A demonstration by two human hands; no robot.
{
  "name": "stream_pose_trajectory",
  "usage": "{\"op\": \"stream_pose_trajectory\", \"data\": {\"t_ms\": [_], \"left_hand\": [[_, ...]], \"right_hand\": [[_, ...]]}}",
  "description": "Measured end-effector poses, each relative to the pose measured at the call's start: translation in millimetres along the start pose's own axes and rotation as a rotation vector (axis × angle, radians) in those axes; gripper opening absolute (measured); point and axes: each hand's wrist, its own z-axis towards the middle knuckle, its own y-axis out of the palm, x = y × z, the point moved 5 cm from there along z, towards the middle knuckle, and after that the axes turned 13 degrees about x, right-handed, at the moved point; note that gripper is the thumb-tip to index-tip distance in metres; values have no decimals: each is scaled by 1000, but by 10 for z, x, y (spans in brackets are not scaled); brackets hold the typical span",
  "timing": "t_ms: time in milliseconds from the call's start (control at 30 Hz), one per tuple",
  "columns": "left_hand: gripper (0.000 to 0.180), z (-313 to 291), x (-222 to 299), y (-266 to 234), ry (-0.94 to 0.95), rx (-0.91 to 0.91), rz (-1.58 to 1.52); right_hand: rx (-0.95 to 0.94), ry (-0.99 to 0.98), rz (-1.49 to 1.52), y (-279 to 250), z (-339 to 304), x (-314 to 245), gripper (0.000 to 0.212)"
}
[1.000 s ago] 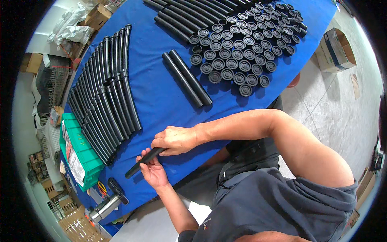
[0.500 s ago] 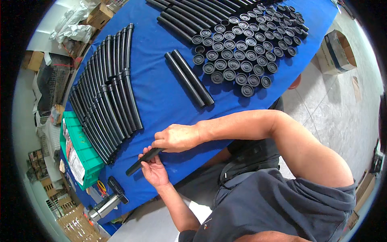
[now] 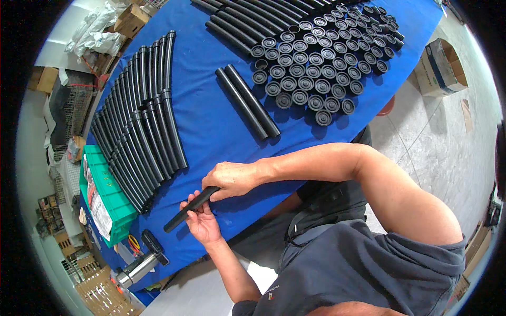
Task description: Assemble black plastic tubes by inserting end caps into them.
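Note:
A short black tube [image 3: 185, 213] slants between my hands over the near edge of the blue-covered table. My left hand [image 3: 204, 225] is palm up beneath its middle, fingers curled round it. At the tube's upper right end is my right hand [image 3: 234, 179], its fingers closed about that end with the thumb below. Just beyond my hands lie two loose black tubes [image 3: 247, 102], side by side. Rows of black tubes with collared ends [image 3: 150, 131] fan out on the left.
Many round ribbed black caps [image 3: 313, 71] stand grouped at the far right, with more black tubes [image 3: 253, 23] behind. A green crate [image 3: 124, 213] holds papers at the left edge. Near it are a metal cylinder with a black crosspiece [image 3: 153, 247] and yellow-handled scissors [image 3: 134, 243]. An open cardboard box [image 3: 440, 68] is on the floor.
My right hand has shifted slightly at the tube's upper end, and that end now shows in front of the fingers. My left hand has barely moved.

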Motion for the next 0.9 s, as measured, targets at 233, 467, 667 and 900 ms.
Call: {"op": "stream_pose_trajectory", "data": {"t_ms": [233,467,667,900], "left_hand": [[32,4,-7,-2,21,6,29],[31,9,12,-81,-21,-13,-49],[29,22,1,-49,-19,-15,-45],[30,-2,18,-57,-17,2,-56]], "right_hand": [[10,-20,-11,20,2,23,24],[174,-282,-69,-33,-50,-115,29],[-60,164,119,-7,-1,41,33],[46,-63,36,9,0,-30,30]]}}
